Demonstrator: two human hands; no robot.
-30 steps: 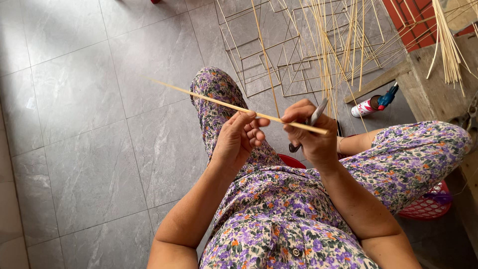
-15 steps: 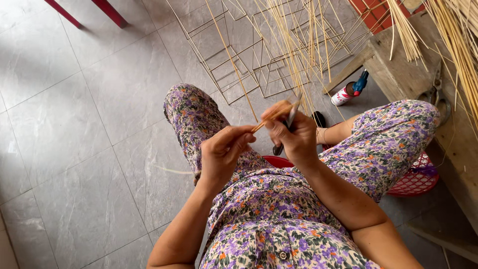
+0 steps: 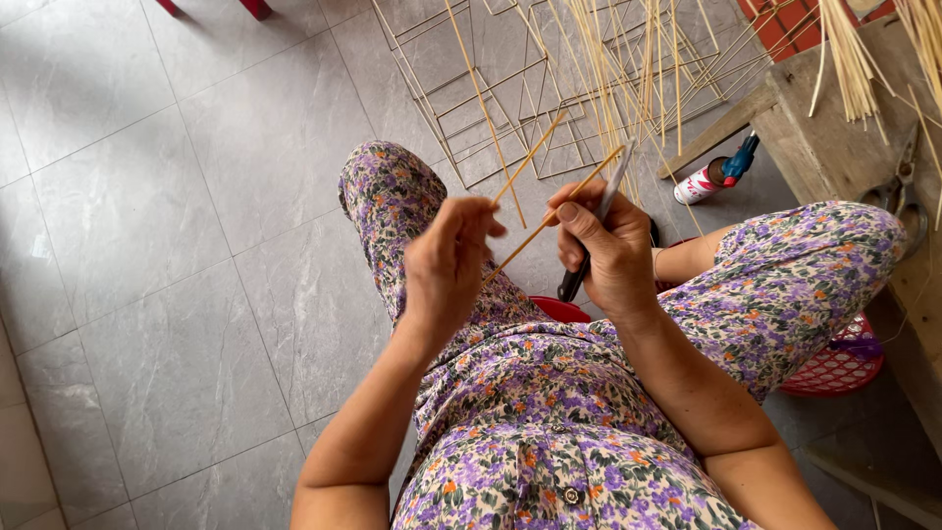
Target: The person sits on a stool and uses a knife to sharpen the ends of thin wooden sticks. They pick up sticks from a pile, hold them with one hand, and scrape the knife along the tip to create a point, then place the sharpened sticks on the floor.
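Note:
I sit in floral clothes over a grey tiled floor. My left hand (image 3: 446, 260) pinches the lower end of a thin bamboo strip (image 3: 530, 155) that slants up to the right. My right hand (image 3: 610, 250) grips a knife (image 3: 610, 182) with a grey blade and dark handle, its blade pointing up. A second bamboo strip (image 3: 579, 186) runs from behind my left hand's fingers up along my right thumb, beside the blade. The hands are a few centimetres apart above my left thigh.
Square bamboo frames (image 3: 491, 108) and loose strips (image 3: 638, 69) lie on the floor ahead. A red-and-white can with a blue top (image 3: 708, 179) lies by a wooden bench (image 3: 834, 128) carrying shears (image 3: 908, 196). A red basket (image 3: 834, 368) sits at the right.
A second ago one long strip lay across both hands, pointing left. It was drawn in, and now two shorter strips slant up to the right. My hands have moved slightly apart.

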